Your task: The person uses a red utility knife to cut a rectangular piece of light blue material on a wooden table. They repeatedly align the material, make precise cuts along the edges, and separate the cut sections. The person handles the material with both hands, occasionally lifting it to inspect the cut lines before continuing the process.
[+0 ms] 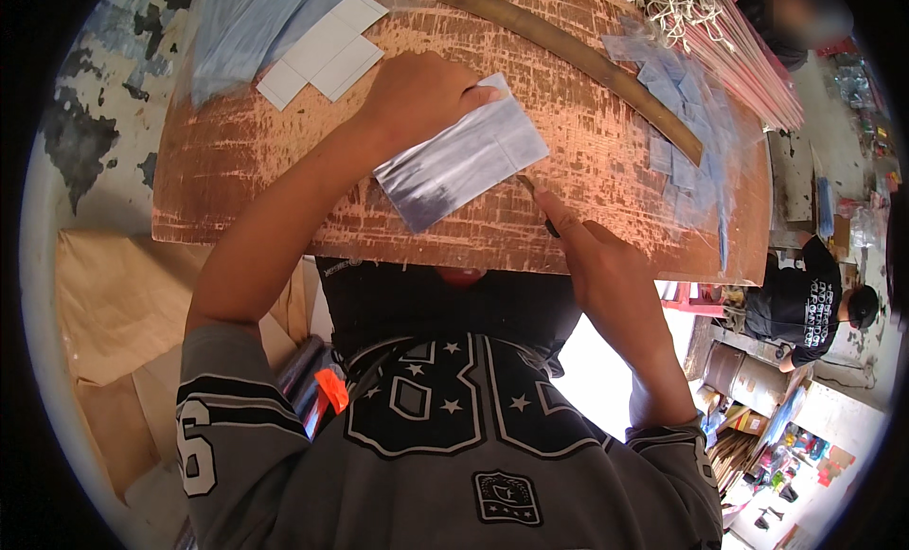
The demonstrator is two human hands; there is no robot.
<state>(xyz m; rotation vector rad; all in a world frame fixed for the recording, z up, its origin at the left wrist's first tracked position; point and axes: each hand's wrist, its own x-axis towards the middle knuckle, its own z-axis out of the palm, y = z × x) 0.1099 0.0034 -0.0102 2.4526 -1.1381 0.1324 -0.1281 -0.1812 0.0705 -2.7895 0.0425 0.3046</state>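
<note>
A shiny, silvery-grey plastic sheet with a faint line across its right part lies slanted on the worn wooden tabletop. My left hand is closed over its far edge, the thumb pressing on the sheet near the upper corner; the other fingers are mostly hidden. In my right hand is a small knife, its dark blade pointing at the sheet's lower right edge. A pale card template with stepped edges and lines lies beyond my left hand.
Bluish clear film is piled at the far left. A long brown strip crosses the far right, beside cut film pieces and pink rods with white cords. Another person is off to the right.
</note>
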